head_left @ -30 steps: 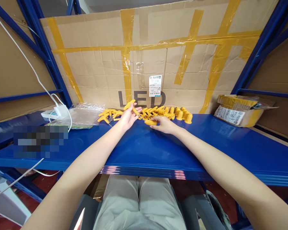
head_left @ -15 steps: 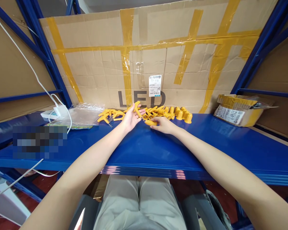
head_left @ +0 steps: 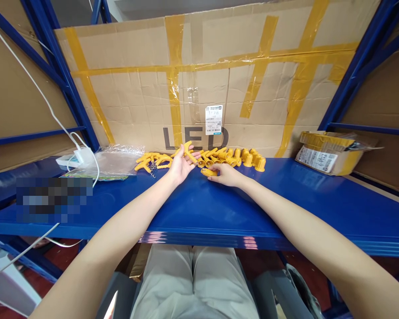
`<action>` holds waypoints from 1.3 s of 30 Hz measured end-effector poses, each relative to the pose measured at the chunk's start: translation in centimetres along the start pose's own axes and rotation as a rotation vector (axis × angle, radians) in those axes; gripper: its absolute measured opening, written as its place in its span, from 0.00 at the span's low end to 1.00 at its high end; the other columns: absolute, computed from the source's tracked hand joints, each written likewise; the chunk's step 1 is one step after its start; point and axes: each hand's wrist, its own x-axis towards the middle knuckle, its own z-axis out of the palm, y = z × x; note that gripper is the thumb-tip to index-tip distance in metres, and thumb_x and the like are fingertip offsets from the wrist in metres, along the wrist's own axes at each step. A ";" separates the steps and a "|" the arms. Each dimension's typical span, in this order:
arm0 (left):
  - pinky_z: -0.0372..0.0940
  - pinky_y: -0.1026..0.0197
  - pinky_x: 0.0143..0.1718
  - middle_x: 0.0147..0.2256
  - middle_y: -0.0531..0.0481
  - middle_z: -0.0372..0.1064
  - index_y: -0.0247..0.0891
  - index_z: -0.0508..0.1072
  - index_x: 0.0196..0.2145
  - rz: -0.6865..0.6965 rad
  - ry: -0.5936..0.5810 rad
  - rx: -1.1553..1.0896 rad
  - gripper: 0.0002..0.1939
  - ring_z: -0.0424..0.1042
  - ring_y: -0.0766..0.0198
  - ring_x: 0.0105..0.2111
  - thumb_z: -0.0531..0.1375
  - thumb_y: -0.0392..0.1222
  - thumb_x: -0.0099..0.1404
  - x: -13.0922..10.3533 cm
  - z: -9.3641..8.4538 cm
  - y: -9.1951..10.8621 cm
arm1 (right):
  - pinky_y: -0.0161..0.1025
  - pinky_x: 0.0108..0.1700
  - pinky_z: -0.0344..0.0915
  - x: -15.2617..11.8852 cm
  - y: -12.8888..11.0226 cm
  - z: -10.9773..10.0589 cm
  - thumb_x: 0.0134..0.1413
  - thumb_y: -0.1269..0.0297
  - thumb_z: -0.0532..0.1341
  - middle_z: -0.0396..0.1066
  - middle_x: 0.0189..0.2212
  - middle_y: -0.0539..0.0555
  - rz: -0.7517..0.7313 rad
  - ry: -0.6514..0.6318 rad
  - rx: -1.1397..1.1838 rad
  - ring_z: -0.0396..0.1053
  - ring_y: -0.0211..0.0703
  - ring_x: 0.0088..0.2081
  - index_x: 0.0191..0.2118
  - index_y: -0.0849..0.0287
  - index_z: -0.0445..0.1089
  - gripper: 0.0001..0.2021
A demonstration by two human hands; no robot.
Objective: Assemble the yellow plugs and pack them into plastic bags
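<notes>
My left hand (head_left: 182, 166) is closed on a yellow T-handled corkscrew (head_left: 188, 149), its fingers partly stretched behind the handle. Just to the right, my right hand (head_left: 226, 174) pinches a yellow sleeve-like cap (head_left: 208, 172) low over the shelf, with the cap's end turned toward my left hand. The two yellow pieces are close, but I cannot tell whether they touch. Left of my hands lies a pile of yellow corkscrews (head_left: 153, 160), some with metal spirals showing. Behind my right hand, several yellow caps (head_left: 252, 158) stand or lie in rows, some with handles in them.
The blue metal shelf (head_left: 199, 208) has a big taped cardboard sheet (head_left: 146, 102) at its back. Clear plastic bags (head_left: 116, 160) and a white plug with cable (head_left: 84, 154) sit left. A small open carton (head_left: 329, 155) stands right.
In my right hand the cap has tilted, so its end shows more toward me. My left hand holds the corkscrew almost unmoved. The view has shifted slightly.
</notes>
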 end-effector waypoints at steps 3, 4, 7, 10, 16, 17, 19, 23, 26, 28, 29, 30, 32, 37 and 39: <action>0.66 0.59 0.46 0.42 0.43 0.73 0.41 0.67 0.52 0.013 -0.007 0.019 0.25 0.72 0.59 0.45 0.50 0.59 0.66 0.0 0.0 -0.1 | 0.39 0.42 0.66 0.0 0.0 0.1 0.47 0.63 0.65 0.76 0.38 0.55 -0.010 -0.004 0.033 0.72 0.47 0.38 0.41 0.62 0.74 0.14; 0.66 0.59 0.45 0.42 0.44 0.73 0.41 0.67 0.53 0.023 -0.008 0.025 0.24 0.72 0.59 0.45 0.50 0.59 0.66 0.0 0.0 -0.1 | 0.39 0.42 0.66 0.0 0.0 0.1 0.47 0.63 0.65 0.76 0.38 0.54 -0.007 -0.003 0.037 0.72 0.47 0.38 0.41 0.62 0.74 0.14; 0.66 0.59 0.44 0.42 0.44 0.73 0.43 0.66 0.53 0.049 0.001 0.044 0.24 0.72 0.59 0.46 0.50 0.59 0.66 0.1 -0.1 0.2 | 0.39 0.42 0.66 0.1 0.1 0.0 0.46 0.63 0.65 0.76 0.37 0.54 -0.001 -0.001 0.047 0.73 0.47 0.38 0.40 0.62 0.74 0.13; 0.66 0.59 0.44 0.44 0.44 0.73 0.44 0.66 0.53 0.056 0.015 0.059 0.25 0.72 0.58 0.46 0.51 0.60 0.66 0.2 -0.3 0.3 | 0.39 0.41 0.66 0.1 0.2 -0.1 0.46 0.63 0.65 0.76 0.36 0.54 0.002 -0.001 0.071 0.72 0.46 0.37 0.39 0.61 0.74 0.13; 0.66 0.58 0.44 0.42 0.44 0.72 0.43 0.67 0.52 0.055 0.019 0.048 0.24 0.72 0.58 0.45 0.49 0.59 0.67 0.3 -0.5 0.3 | 0.41 0.42 0.66 0.0 -0.1 -0.3 0.45 0.65 0.65 0.76 0.36 0.54 0.038 -0.011 0.101 0.72 0.47 0.38 0.38 0.62 0.74 0.12; 0.66 0.58 0.44 0.42 0.44 0.72 0.43 0.67 0.52 0.053 0.019 0.047 0.24 0.72 0.58 0.45 0.50 0.59 0.67 0.3 -0.5 0.3 | 0.41 0.43 0.66 0.0 -0.1 -0.4 0.45 0.65 0.65 0.76 0.36 0.54 0.044 -0.011 0.111 0.72 0.47 0.38 0.38 0.62 0.74 0.12; 0.66 0.58 0.44 0.42 0.44 0.72 0.43 0.66 0.53 0.051 0.019 0.046 0.24 0.72 0.58 0.45 0.50 0.59 0.66 0.4 -0.6 0.3 | 0.41 0.44 0.67 -0.1 0.0 -0.4 0.45 0.65 0.65 0.76 0.37 0.55 0.051 -0.011 0.147 0.73 0.47 0.39 0.38 0.63 0.74 0.12; 0.66 0.58 0.43 0.41 0.45 0.72 0.43 0.66 0.54 0.048 0.022 0.043 0.24 0.72 0.60 0.45 0.49 0.58 0.67 0.3 -0.5 0.3 | 0.41 0.43 0.68 -0.1 0.3 -0.3 0.44 0.63 0.66 0.76 0.36 0.54 0.054 -0.026 0.249 0.73 0.47 0.38 0.37 0.62 0.74 0.12; 0.67 0.58 0.43 0.40 0.46 0.73 0.46 0.66 0.55 0.036 -0.002 0.050 0.24 0.72 0.60 0.44 0.50 0.59 0.67 0.0 -0.3 0.0 | 0.41 0.43 0.68 -0.1 0.3 -0.2 0.43 0.60 0.67 0.76 0.35 0.53 0.058 -0.036 0.300 0.73 0.47 0.38 0.36 0.61 0.74 0.13; 0.66 0.59 0.42 0.39 0.47 0.73 0.47 0.66 0.55 0.015 -0.044 0.071 0.23 0.72 0.61 0.44 0.52 0.57 0.67 -0.2 -0.1 -0.3 | 0.41 0.43 0.68 -0.1 0.3 -0.3 0.44 0.59 0.66 0.76 0.34 0.54 0.059 -0.037 0.327 0.74 0.47 0.37 0.37 0.61 0.74 0.14; 0.66 0.60 0.42 0.39 0.47 0.73 0.47 0.67 0.55 -0.001 -0.069 0.088 0.21 0.72 0.61 0.43 0.53 0.55 0.67 -0.2 0.0 -0.5 | 0.41 0.42 0.68 -0.1 0.2 -0.3 0.44 0.59 0.66 0.76 0.33 0.54 0.056 -0.037 0.330 0.74 0.47 0.37 0.37 0.61 0.74 0.14; 0.66 0.61 0.42 0.38 0.47 0.74 0.48 0.68 0.54 -0.021 -0.089 0.109 0.20 0.72 0.62 0.43 0.54 0.53 0.67 -0.2 0.0 -0.7 | 0.41 0.42 0.68 -0.1 0.2 -0.4 0.45 0.58 0.65 0.76 0.33 0.54 0.052 -0.036 0.327 0.73 0.46 0.37 0.37 0.61 0.74 0.14; 0.65 0.62 0.43 0.38 0.47 0.74 0.47 0.70 0.52 -0.067 -0.104 0.163 0.18 0.73 0.63 0.42 0.56 0.49 0.66 0.0 -0.2 -0.9 | 0.41 0.41 0.68 -0.1 0.2 -0.5 0.45 0.58 0.64 0.76 0.33 0.54 0.045 -0.028 0.305 0.73 0.46 0.36 0.38 0.61 0.74 0.14; 0.65 0.61 0.45 0.38 0.47 0.75 0.43 0.71 0.51 -0.101 -0.033 0.284 0.21 0.74 0.65 0.36 0.63 0.38 0.59 0.7 -1.1 -0.6 | 0.40 0.40 0.67 0.0 0.6 -0.8 0.46 0.60 0.64 0.76 0.34 0.53 0.057 -0.015 0.215 0.72 0.45 0.35 0.38 0.61 0.75 0.13; 0.67 0.60 0.42 0.39 0.45 0.75 0.40 0.69 0.53 -0.085 -0.032 0.372 0.25 0.74 0.65 0.32 0.64 0.36 0.57 0.7 -1.3 -0.4 | 0.40 0.40 0.66 0.0 0.7 -1.0 0.46 0.60 0.64 0.76 0.34 0.53 0.064 -0.014 0.189 0.72 0.46 0.36 0.38 0.61 0.75 0.13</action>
